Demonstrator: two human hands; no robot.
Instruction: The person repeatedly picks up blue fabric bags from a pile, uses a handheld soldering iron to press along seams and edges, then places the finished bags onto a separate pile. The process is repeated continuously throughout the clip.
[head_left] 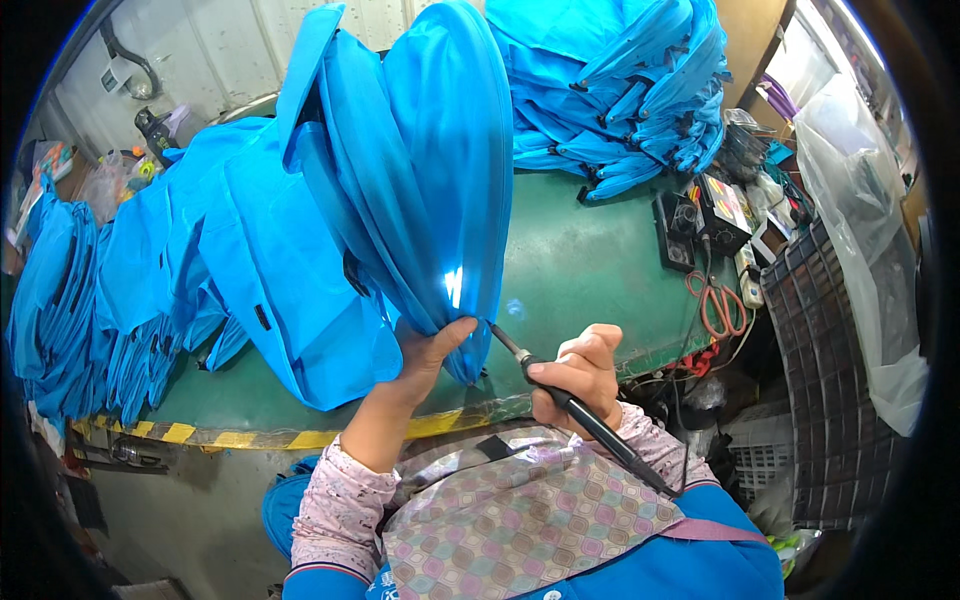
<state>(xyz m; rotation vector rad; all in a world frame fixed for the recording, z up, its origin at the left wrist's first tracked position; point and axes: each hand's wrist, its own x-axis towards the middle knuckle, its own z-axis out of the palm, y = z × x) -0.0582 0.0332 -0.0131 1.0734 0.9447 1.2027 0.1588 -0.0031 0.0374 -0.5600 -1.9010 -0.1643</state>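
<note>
My left hand [418,362] is closed on the lower edge of a bright blue fabric piece [400,180], thumb on top. The piece stands up as a large curved, bag-like panel with a rounded rim, and a light patch shines on it near my thumb. In my right hand [582,378] is a soldering iron [605,435] with a black handle, held like a pen. Its metal tip points up-left to the fabric's edge, close to my left thumb; whether it touches, I cannot tell. My left fingers are partly hidden behind the fabric.
A green table [590,260] has a yellow-black striped front edge. Blue pieces lie in a stack [620,90] at the back right and in piles [60,300] at the left. Red-handled scissors [722,303] and a black control box [722,215] sit at the right, with cables.
</note>
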